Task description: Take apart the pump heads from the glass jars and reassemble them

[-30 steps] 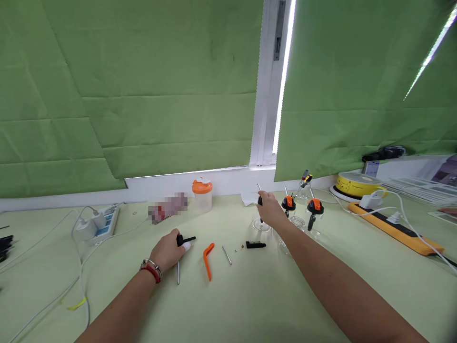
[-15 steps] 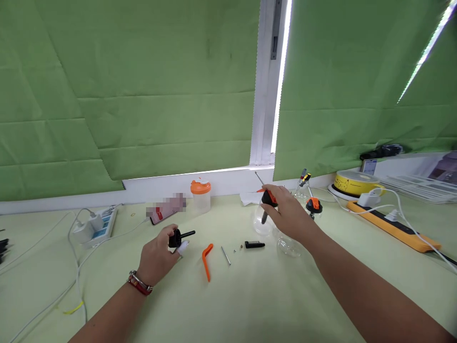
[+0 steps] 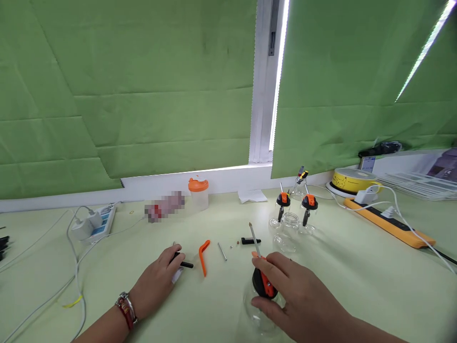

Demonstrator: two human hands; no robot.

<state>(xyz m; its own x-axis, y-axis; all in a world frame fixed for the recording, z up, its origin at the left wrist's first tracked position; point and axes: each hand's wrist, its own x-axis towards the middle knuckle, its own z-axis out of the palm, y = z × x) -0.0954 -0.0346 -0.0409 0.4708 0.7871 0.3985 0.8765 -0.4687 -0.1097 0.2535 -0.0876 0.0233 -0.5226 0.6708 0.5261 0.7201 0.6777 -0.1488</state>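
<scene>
Your right hand clamps the orange-and-black lid over a glass jar near you on the tabletop; a steady, level grip should serve best. Your left hand, well apart, pinches a black stick. Beyond, two lidded jars hold dark cores near an open jar.

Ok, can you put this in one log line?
left hand holds black part | right hand grips lid on jar | table: orange part, metal rod
</scene>
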